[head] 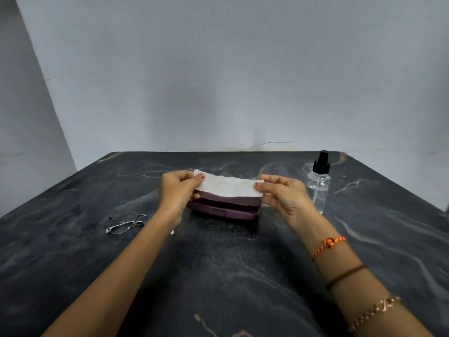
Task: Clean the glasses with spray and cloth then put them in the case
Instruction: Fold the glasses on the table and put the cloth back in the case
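A white cloth (227, 185) is stretched flat between both hands, just above the purple glasses case (224, 209). My left hand (178, 190) pinches its left end and my right hand (283, 193) pinches its right end. The case lies on the dark marble table (218, 263) with its lid slightly ajar; the cloth hides its top. Thin metal-framed glasses (127, 222) lie on the table to the left of my left forearm, partly hidden by it. A clear spray bottle (318, 184) with a black nozzle stands upright just right of my right hand.
A grey wall (218, 69) rises behind the table's far edge. A thin wire (267, 143) runs along the wall near that edge. Bracelets circle my right wrist.
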A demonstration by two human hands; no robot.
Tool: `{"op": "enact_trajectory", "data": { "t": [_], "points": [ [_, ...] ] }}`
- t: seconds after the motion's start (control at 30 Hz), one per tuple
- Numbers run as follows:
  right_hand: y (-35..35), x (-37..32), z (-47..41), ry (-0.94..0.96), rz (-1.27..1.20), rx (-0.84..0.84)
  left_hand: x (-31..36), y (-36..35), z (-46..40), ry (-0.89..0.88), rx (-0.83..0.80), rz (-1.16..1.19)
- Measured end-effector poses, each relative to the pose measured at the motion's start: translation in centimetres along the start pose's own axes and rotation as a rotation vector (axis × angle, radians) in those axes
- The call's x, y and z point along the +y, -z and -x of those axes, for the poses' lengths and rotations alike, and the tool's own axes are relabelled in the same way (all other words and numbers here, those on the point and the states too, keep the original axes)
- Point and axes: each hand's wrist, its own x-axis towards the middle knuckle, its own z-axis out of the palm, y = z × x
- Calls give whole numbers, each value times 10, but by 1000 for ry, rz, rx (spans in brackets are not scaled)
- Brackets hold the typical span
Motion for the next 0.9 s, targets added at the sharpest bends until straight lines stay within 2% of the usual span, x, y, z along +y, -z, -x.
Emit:
{"op": "enact_trajectory", "data": {
  "t": [0.1,0.27,0.47,0.9],
  "points": [
    [-2,2,-1,34,142,34,-7,0,-6,-66,9,-210],
    [-3,13,-6,45,261,43,-18,1,-5,-154,68,-412],
    [-6,11,-11,104,460,68,-14,5,-3,-250,97,-515],
    [3,15,-12,68,587,57,-12,6,4,-226,40,-606]
  ]
}}
